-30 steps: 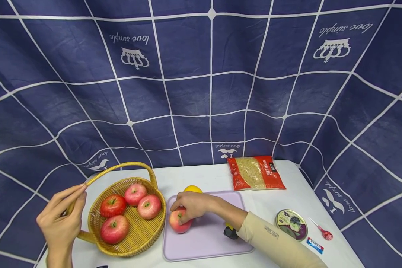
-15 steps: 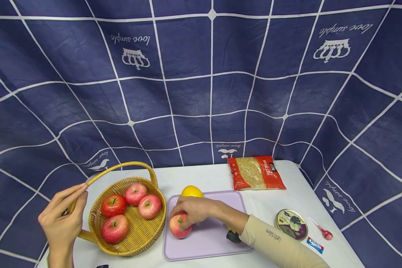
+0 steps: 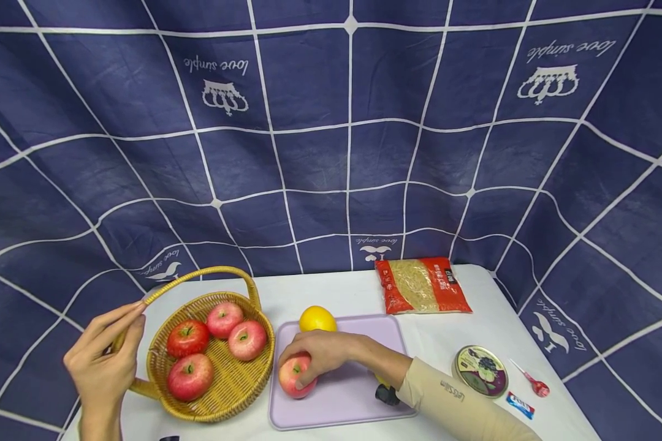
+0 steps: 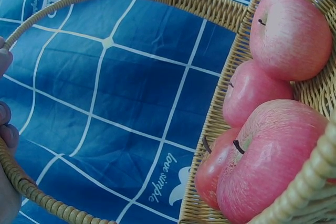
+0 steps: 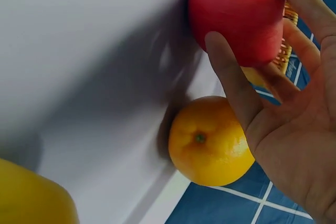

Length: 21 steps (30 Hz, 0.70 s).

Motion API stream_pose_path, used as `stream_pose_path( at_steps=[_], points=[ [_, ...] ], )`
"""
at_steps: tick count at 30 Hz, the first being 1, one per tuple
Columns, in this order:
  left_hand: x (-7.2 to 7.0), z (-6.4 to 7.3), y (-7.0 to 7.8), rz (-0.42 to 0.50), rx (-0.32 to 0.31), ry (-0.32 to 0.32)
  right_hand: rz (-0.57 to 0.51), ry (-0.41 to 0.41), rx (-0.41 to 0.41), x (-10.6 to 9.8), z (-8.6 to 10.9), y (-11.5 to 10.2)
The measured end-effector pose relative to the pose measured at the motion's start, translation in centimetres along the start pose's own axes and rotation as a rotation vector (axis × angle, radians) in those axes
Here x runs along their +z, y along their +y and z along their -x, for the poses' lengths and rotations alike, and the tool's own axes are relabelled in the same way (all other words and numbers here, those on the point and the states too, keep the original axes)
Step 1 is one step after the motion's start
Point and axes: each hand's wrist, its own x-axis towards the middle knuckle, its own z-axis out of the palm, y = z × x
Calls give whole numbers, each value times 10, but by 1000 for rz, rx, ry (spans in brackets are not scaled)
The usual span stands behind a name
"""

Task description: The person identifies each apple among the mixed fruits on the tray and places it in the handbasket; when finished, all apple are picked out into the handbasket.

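Note:
My left hand (image 3: pixel 102 352) grips the arched handle (image 3: pixel 198 274) of a round wicker basket (image 3: pixel 215 413), pinching it between thumb and fingers. Several red-pink apples (image 3: pixel 190 376) lie inside the basket; they fill the right side of the left wrist view. On the lilac tray (image 3: pixel 342 410), my right hand (image 3: pixel 328 355) holds another apple (image 3: pixel 292 378) from above. In the right wrist view the thumb lies on this apple's (image 5: pixel 236 14) near side, with fingers round its far side. Just behind that hand sits an orange (image 3: pixel 317 318), at the tray's back edge.
A red bag of yellowish grains (image 3: pixel 422 286) lies at the table's back right. A round tin (image 3: pixel 480 370), a red lollipop (image 3: pixel 537 386) and a small blue-and-red packet (image 3: pixel 520 405) are right of the tray. A yellow rounded thing (image 5: pixel 31 198) shows beside the right hand.
My right hand and its apple have shifted slightly toward me on the tray, uncovering more of the orange. The left hand stays on the basket handle.

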Motion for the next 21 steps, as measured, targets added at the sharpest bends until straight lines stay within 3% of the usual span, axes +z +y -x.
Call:
stream_pose_path(
  at_steps=[21],
  points=[
    [0, 0, -1, -11, -4, 5, -144, 24, -12, 17, 5, 5]
  ],
)
